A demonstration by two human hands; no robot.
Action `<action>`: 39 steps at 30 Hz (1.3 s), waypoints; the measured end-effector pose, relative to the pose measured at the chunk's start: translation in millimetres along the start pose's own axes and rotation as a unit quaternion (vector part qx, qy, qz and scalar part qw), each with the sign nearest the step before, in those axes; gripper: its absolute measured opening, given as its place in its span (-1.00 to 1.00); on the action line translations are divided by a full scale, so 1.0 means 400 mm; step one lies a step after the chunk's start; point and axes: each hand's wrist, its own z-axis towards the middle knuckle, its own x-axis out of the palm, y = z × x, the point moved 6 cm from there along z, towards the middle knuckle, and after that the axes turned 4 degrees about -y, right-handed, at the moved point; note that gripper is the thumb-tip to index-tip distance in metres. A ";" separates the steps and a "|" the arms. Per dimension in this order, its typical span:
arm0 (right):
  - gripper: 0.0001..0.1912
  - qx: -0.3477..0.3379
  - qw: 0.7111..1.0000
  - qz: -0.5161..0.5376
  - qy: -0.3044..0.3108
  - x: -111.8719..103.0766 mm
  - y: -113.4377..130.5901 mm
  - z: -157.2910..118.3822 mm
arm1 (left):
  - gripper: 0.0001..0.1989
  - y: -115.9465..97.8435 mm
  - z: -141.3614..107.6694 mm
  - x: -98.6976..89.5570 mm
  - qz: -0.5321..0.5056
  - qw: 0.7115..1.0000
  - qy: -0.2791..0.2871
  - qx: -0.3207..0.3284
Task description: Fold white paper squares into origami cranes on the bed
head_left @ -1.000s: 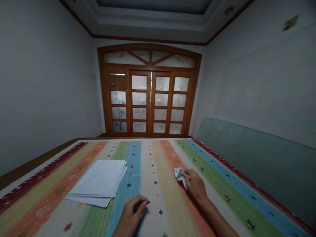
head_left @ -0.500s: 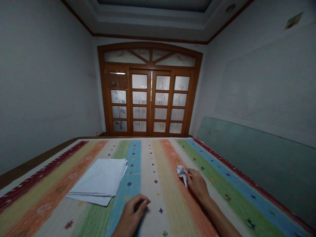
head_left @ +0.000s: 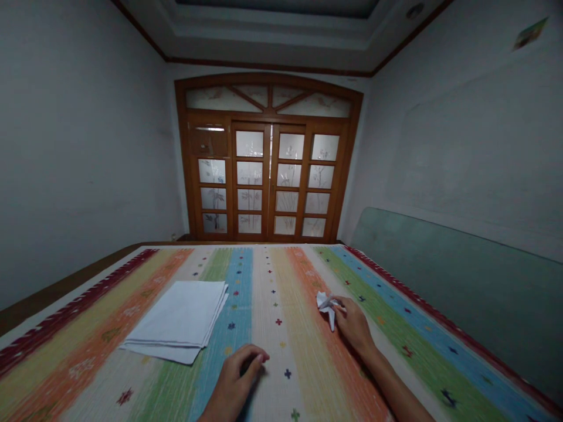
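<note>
My right hand (head_left: 354, 328) pinches one side of a small folded white paper figure (head_left: 324, 307), which has pointed ends and looks like origami. The figure is at or just above the orange stripe of the cloth; I cannot tell if it touches. My left hand (head_left: 241, 370) rests on the cloth near the front, over the blue and white stripes. Its fingers are curled in towards the thumb, and nothing shows in them. Beyond it to the left lies a stack of white paper sheets (head_left: 182, 316), a little unevenly piled.
A striped, patterned cloth (head_left: 275, 293) covers the table. Along the right side stands a pale green panel (head_left: 422, 252), close to the table's edge. Wooden doors with glass panes (head_left: 268, 176) are at the far end, and white walls rise on both sides.
My right fingers have shifted slightly on the paper figure, which has turned a little. My left hand and the paper stack stay in place; the view has moved very slightly.
</note>
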 end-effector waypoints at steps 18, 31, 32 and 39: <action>-0.63 -0.008 0.993 -0.120 -0.017 -0.024 -0.011 0.006 | -0.58 0.001 -0.002 0.000 0.003 1.000 0.004 0.005; -0.71 -0.008 0.972 -0.234 -0.009 -0.040 0.008 0.002 | -0.57 0.000 0.000 0.004 0.006 1.000 0.014 0.000; -0.70 -0.003 0.972 -0.234 -0.010 -0.038 0.003 0.001 | -0.57 -0.001 0.000 0.004 0.006 1.000 0.014 0.000; -0.66 0.043 0.977 -0.209 -0.024 -0.024 -0.044 0.000 | -0.57 -0.001 0.000 0.002 0.019 1.000 0.011 0.002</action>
